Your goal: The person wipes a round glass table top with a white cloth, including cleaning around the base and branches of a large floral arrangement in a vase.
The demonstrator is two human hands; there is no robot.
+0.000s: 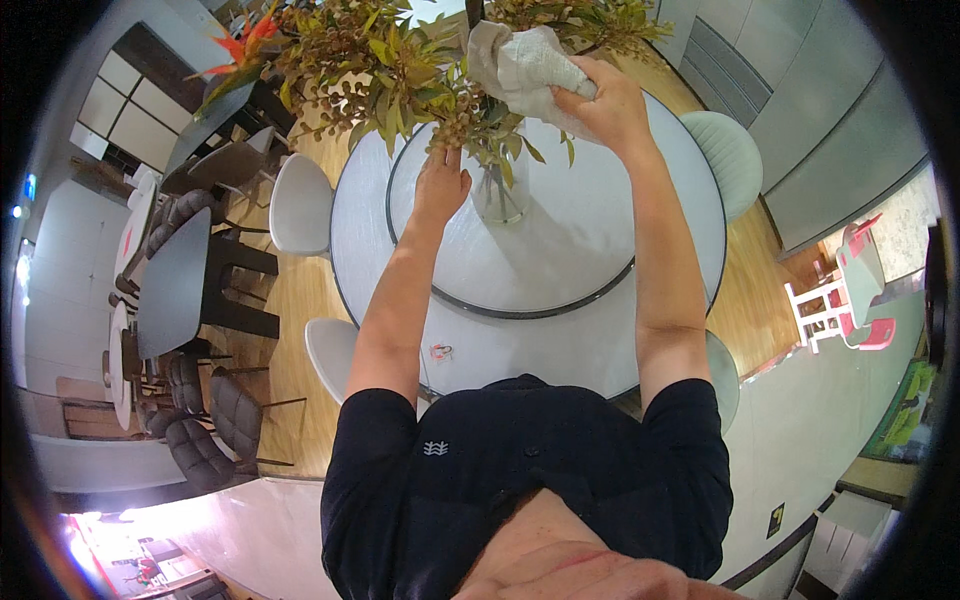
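Note:
A clear glass vase point(500, 198) stands on the round turntable point(570, 255) of a white table, with leafy branches point(385, 75) spreading above it. My left hand point(442, 185) is raised at the left of the vase, against the lower leaves and berry clusters. Its visible fingers point upward and look stretched out; the foliage partly hides their tips. On the right, my right hand point(608, 105) is closed around a crumpled white cloth point(535, 72). The cloth lies close against the branches at the top of the arrangement.
White chairs point(300, 205) and a pale green chair point(722, 165) ring the table point(500, 355). A small reddish item point(440, 351) lies near its front edge. Dark tables point(185, 285) and padded chairs point(237, 412) stand at the left. Grey cabinets point(850, 130) line the right.

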